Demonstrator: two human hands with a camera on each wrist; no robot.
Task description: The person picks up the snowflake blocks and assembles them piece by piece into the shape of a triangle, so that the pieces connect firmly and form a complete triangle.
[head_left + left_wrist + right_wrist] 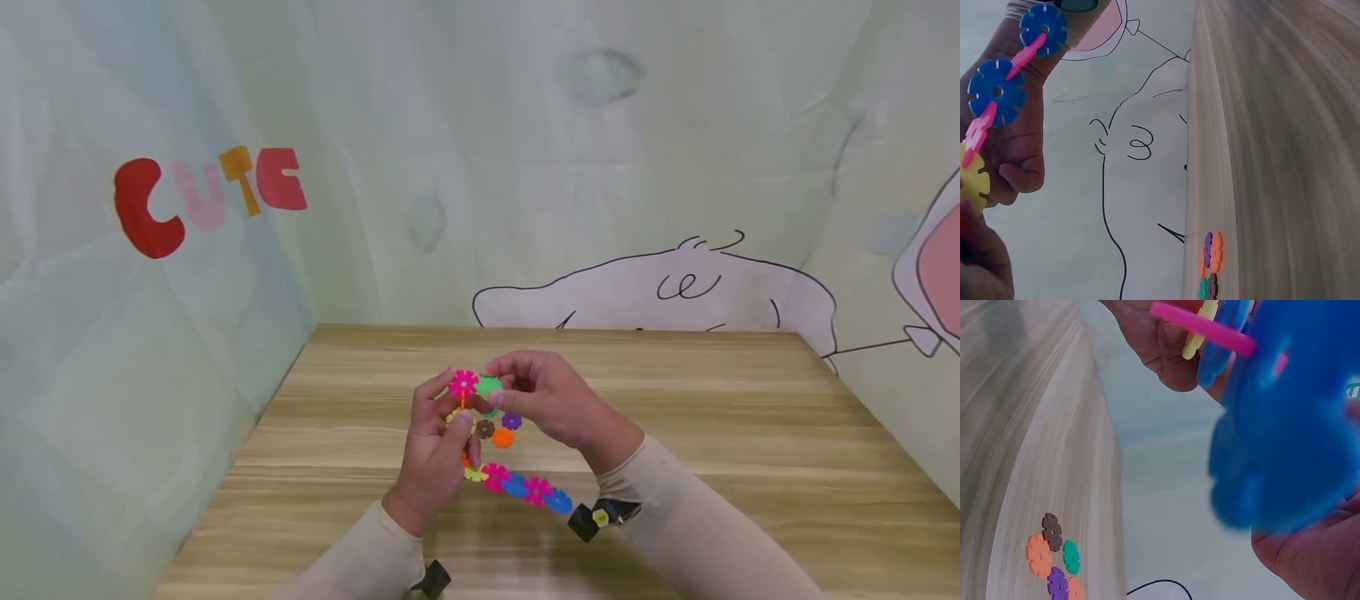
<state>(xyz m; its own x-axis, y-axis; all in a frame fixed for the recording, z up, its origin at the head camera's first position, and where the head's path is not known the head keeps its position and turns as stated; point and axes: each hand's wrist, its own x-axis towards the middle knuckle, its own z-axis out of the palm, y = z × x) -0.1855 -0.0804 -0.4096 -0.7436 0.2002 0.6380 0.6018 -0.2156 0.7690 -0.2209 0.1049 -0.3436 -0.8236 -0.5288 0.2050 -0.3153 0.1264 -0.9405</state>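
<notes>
**Two hands hold a chain of toy discs above the bench**

Nearest the viewer, two pale sleeves (675,517) reach in from the near edge, each with a small black camera at the wrist. The left hand (435,454) is raised, its fingers curled round the upper end of a chain of notched plastic discs (517,486). The right hand (551,400) meets it from the right and pinches a green disc (489,386) just beside a pink disc (462,384) at the top of the chain. From the left hand the chain trails down and to the right: yellow, pink, blue, pink, blue, held off the bench (750,450).

Under and just beyond the hands, a small group of loose discs (498,429) lies on the wooden bench: brown, orange, purple and teal, close together, some touching.

Behind the bench hangs a pale green cloth backdrop with an outlined cartoon figure (660,292) at the far edge. On the left side the word "CUTE" (210,196) is written in red, pink and orange letters.
</notes>
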